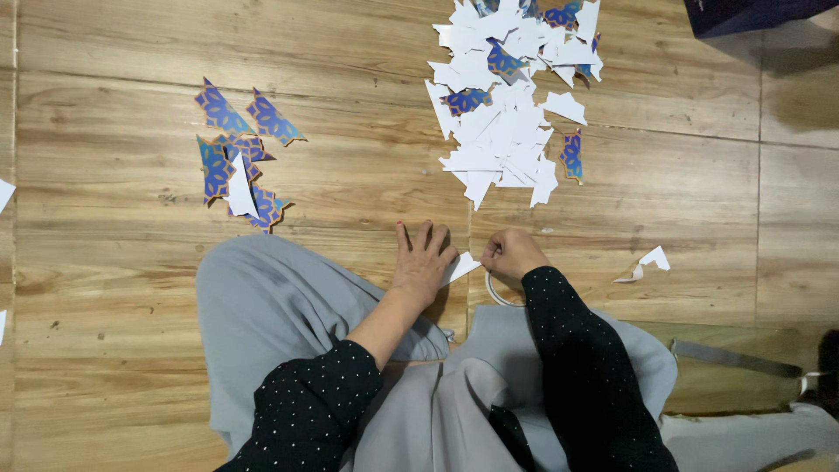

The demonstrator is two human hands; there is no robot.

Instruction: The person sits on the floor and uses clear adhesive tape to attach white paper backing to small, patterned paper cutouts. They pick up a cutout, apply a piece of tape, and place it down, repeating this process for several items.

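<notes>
My left hand (424, 262) lies on the wooden floor just past my knee, fingers together, pinching the edge of a small white paper piece (461, 267). My right hand (511, 255) is curled into a fist at the other side of that piece. A white loop (495, 293), like a scissors handle, curves out beneath it; no blade shows. Both arms wear black sleeves with small white dots.
A heap of white paper scraps (502, 114) with a few blue patterned bits lies ahead. Several blue patterned cutouts (236, 149) are grouped at the left. A curled white scrap (647, 262) lies to the right. A dark blue object (752, 13) sits in the top right corner. My grey-trousered legs (280, 306) are folded below.
</notes>
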